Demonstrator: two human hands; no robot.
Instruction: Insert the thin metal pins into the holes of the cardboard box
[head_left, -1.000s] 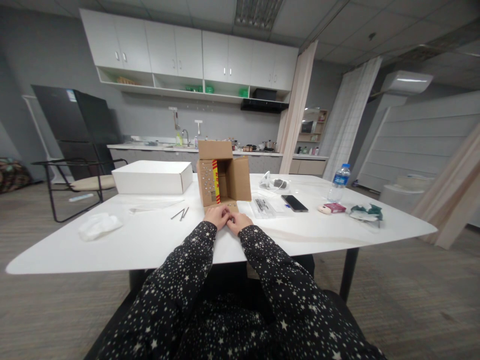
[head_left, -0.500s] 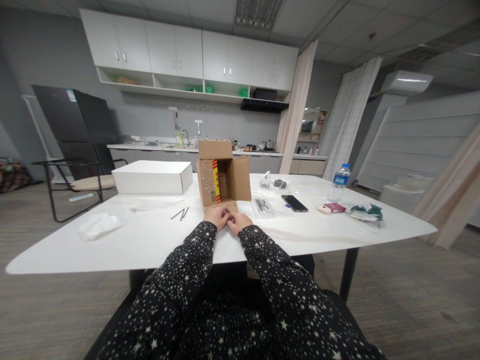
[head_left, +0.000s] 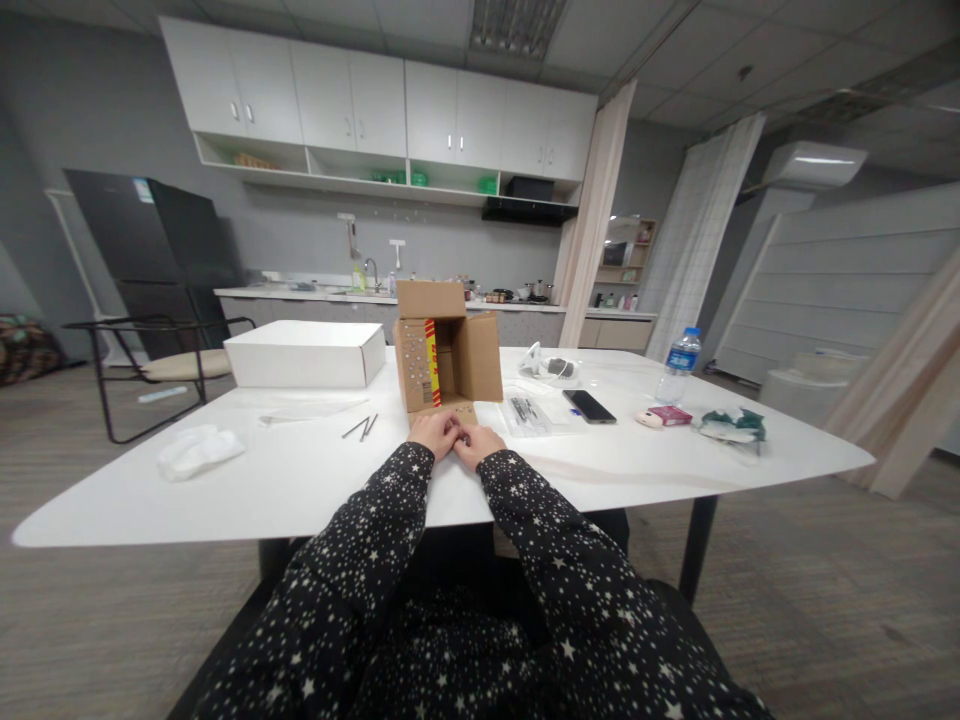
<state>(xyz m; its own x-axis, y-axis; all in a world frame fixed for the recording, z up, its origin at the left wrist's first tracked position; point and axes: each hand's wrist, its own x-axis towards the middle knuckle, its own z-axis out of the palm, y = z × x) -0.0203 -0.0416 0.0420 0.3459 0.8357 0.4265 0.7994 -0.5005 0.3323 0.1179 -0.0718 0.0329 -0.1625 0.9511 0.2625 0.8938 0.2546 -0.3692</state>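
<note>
- Cardboard box [head_left: 448, 350] stands open on its side at the middle of the white table [head_left: 300, 480], mouth toward the person, its lower flap lying flat on the tabletop.
- Left hand [head_left: 435, 433] and right hand [head_left: 478, 443] rest together at the flap's near edge, at 6 o'clock from the box, fingers curled; whether they pinch anything small cannot be told.
- Nothing differs from the earlier frames: hands, box and table things keep their places.
- White box [head_left: 304, 354] sits at 9 o'clock from the cardboard box; thin metal pieces [head_left: 361, 427] lie at 8 o'clock.
- Phone [head_left: 589, 405] lies at 4 o'clock; water bottle [head_left: 678, 364] stands at 3 o'clock, well apart.
</note>
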